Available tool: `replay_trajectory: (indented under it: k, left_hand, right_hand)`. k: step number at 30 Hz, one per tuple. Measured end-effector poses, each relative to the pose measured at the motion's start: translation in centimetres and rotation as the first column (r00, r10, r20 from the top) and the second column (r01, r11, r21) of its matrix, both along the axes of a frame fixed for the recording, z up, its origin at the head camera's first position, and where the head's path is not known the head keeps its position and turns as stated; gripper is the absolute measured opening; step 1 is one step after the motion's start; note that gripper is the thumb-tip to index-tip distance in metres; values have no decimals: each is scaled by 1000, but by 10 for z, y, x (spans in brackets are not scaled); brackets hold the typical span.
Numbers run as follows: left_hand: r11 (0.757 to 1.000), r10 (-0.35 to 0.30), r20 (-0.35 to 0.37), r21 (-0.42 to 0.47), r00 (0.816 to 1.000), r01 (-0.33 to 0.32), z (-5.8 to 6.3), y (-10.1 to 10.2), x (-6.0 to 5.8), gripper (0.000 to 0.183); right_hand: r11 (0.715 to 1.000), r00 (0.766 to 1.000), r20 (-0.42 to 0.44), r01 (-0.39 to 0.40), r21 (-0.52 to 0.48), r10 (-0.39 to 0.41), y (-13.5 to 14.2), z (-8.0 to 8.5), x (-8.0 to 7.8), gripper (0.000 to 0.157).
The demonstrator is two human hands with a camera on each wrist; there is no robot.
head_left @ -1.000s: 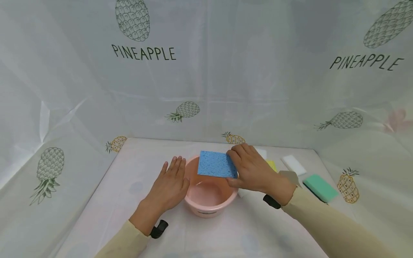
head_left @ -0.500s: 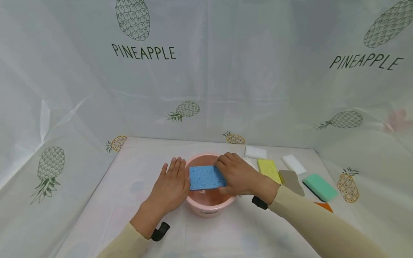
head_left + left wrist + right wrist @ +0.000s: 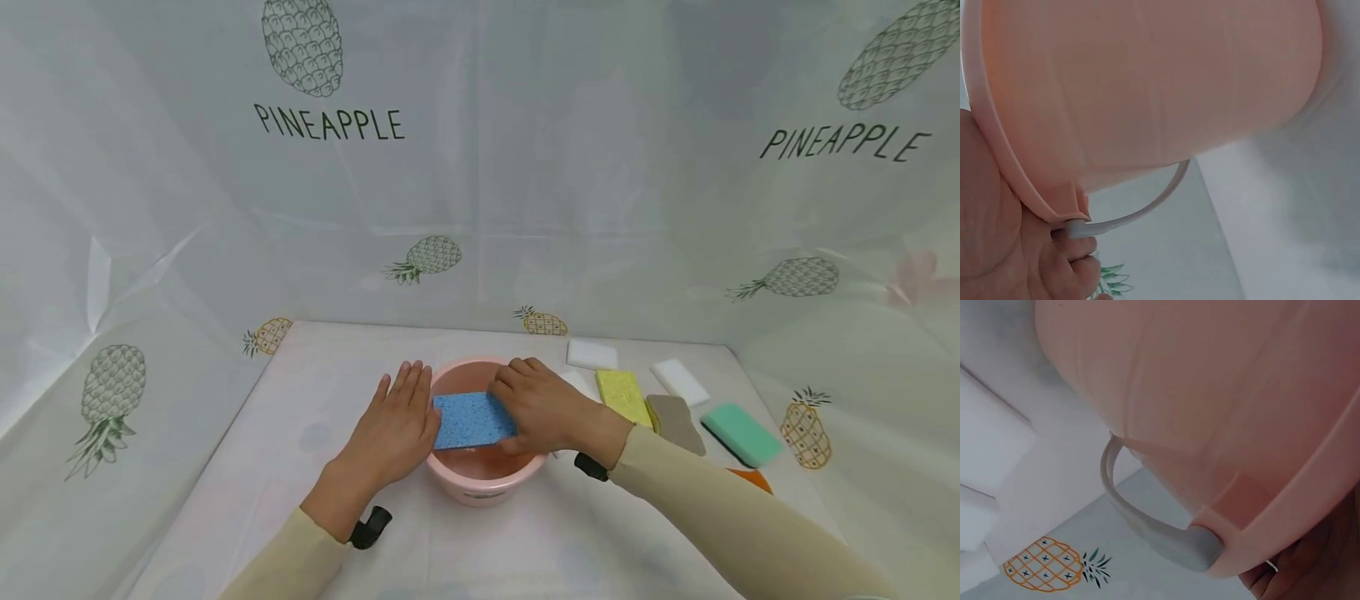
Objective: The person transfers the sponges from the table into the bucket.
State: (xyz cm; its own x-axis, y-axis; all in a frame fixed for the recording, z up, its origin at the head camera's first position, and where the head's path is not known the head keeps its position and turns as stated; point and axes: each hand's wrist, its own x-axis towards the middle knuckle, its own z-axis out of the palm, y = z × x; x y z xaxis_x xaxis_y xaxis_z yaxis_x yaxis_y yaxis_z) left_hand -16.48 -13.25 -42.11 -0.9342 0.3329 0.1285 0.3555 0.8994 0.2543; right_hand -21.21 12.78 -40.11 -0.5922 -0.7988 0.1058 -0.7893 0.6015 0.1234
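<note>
In the head view my right hand (image 3: pixel 551 408) pinches the right end of a blue sponge (image 3: pixel 467 421), held over the mouth of a pink bucket (image 3: pixel 483 487). With fingers straight, my left hand (image 3: pixel 393 425) rests against the bucket's left rim. The sponge's left end lies close to the left thumb; I cannot tell whether they touch. The left wrist view shows the left palm (image 3: pixel 991 231) along the bucket rim, beside the grey handle (image 3: pixel 1141 215). From the right wrist, the bucket wall fills most of the view and hides the sponge; only part of the right hand (image 3: pixel 1322 556) shows.
Right of the bucket lie a yellow sponge (image 3: pixel 624 396), a grey-brown sponge (image 3: pixel 677 423), a green sponge (image 3: pixel 742 435) and an orange piece (image 3: pixel 752 478). White sponges (image 3: pixel 592 354) lie farther back. A printed sheet (image 3: pixel 480 167) hangs behind the table (image 3: pixel 345 358).
My right hand has moved left and down with the blue sponge, from the bucket's back right rim to over its mouth. The left hand has stayed at the left rim.
</note>
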Motion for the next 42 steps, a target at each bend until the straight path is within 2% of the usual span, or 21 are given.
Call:
replay_trajectory:
  k: [5, 10, 22, 27, 36, 40, 42]
  left_hand:
    - [1000, 2, -25, -8, 1000, -3, -1, 0, 0, 65]
    - [1000, 2, -16, -4, 1000, -2, -2, 1, 0, 65]
    - [1000, 5, -4, 2, 1000, -5, -4, 0, -1, 64]
    - [1000, 3, -1, -1, 1000, -3, -4, 0, -1, 65]
    - [1000, 3, 11, -9, 1000, -3, -4, 0, -2, 65]
    - [1000, 7, 21, -15, 1000, -6, -4, 0, -1, 66]
    - [1000, 9, 19, -18, 1000, -8, -4, 0, -1, 66]
  right_hand:
    - [997, 998, -62, 5, 82, 0, -6, 2, 0, 74]
    - [990, 994, -105, 16, 138, -2, -8, 1, 0, 76]
    - [977, 996, -75, 55, 205, -40, -13, 0, -1, 79]
    - [977, 996, -70, 62, 206, -49, -14, 0, -1, 81]
    - [982, 997, -71, 53, 183, -41, -11, 1, 1, 69]
    - [987, 994, -104, 44, 152, -28, -9, 0, 2, 62]
    - [993, 989, -148, 41, 115, -23, -6, -2, 3, 59]
